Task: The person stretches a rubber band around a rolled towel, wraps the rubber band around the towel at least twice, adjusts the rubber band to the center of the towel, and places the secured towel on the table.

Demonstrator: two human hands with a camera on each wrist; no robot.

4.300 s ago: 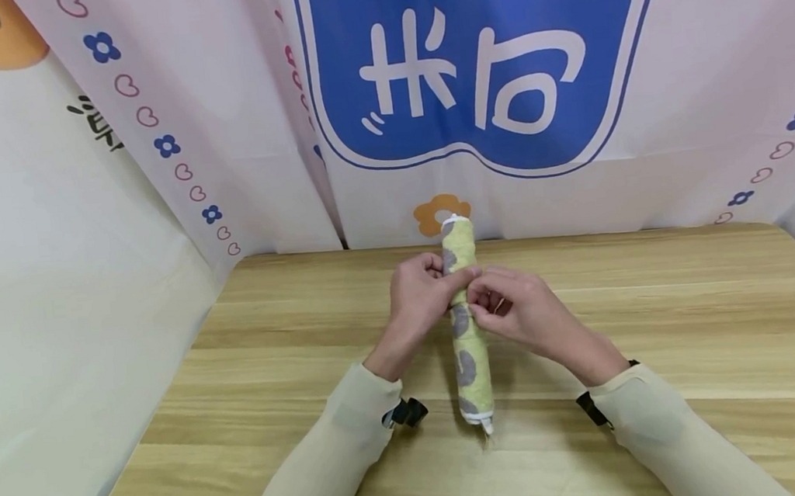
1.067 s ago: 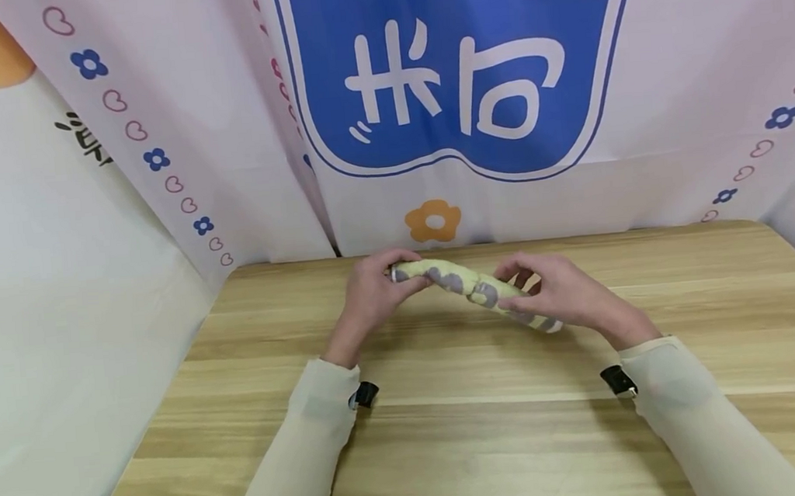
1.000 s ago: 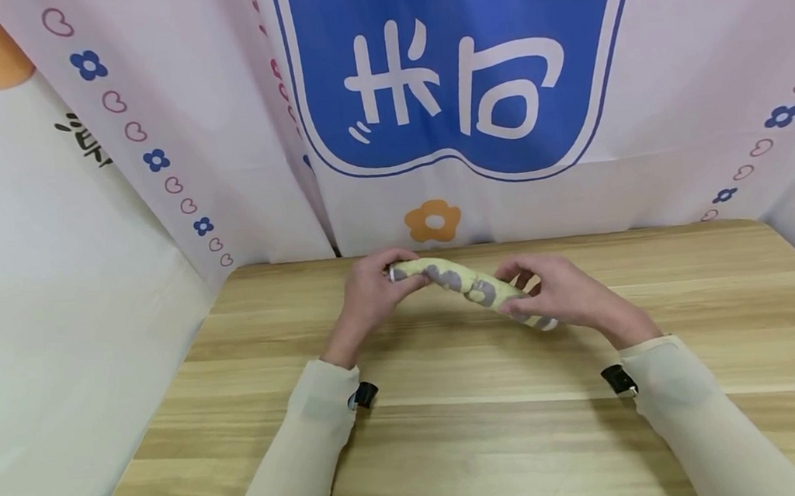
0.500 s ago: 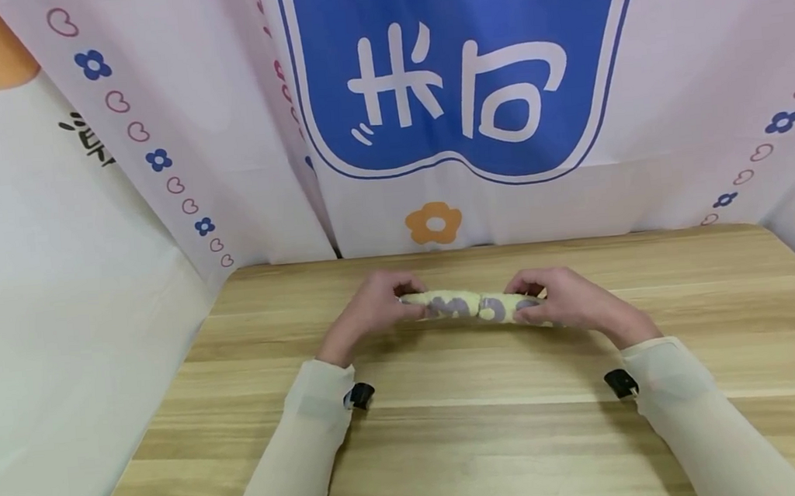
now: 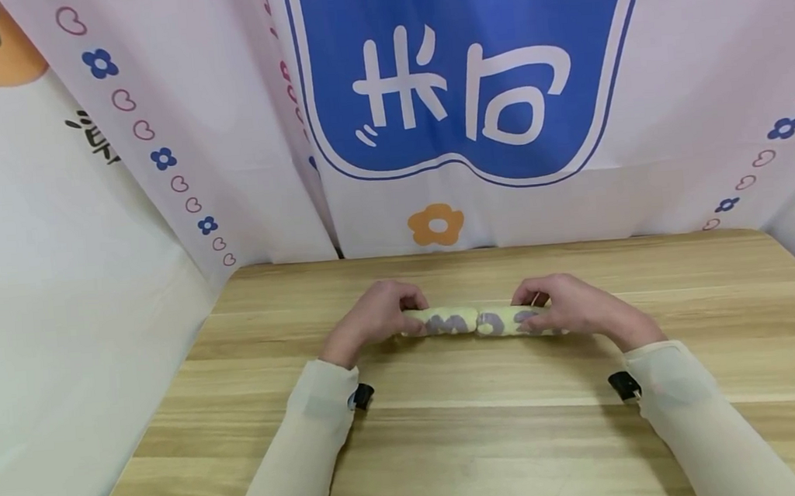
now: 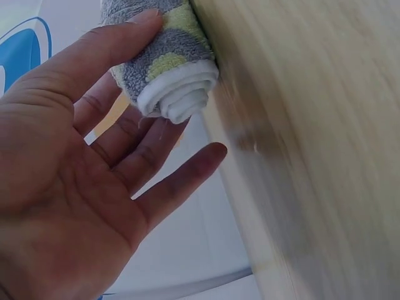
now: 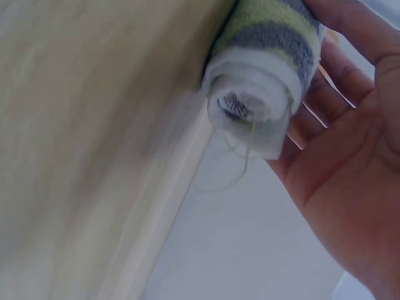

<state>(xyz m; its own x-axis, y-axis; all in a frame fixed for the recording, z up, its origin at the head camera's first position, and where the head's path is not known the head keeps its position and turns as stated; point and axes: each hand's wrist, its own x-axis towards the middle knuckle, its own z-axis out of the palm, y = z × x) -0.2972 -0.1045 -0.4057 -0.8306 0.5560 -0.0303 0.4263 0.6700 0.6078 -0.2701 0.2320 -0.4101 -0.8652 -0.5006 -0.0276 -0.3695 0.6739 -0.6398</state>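
Observation:
A rolled-up towel [image 5: 448, 321], yellow-green with grey patches, lies crosswise close over the wooden table in the head view. A narrow crease rings it near the middle. My left hand [image 5: 387, 311] holds its left end, thumb in front and fingers behind. At the other end my right hand [image 5: 565, 305] grips it in the same way. Seen from the left wrist, the towel's white hem [image 6: 178, 94] forms a spiral beyond the left thumb. In the right wrist view, loose threads [image 7: 245, 159] hang from the rolled white end.
The wooden table [image 5: 483, 444] stretches toward the camera and to both sides. Behind its far edge hangs a white cloth backdrop [image 5: 253, 197] with a large blue printed sign [image 5: 456, 95] and an orange flower. Another pale cloth [image 5: 93, 303] covers the left side.
Earlier the roll pointed away from me with both hands at its middle. It was then turned crosswise, bent and tilted; now it is straight, level and nearer me, a hand at each end.

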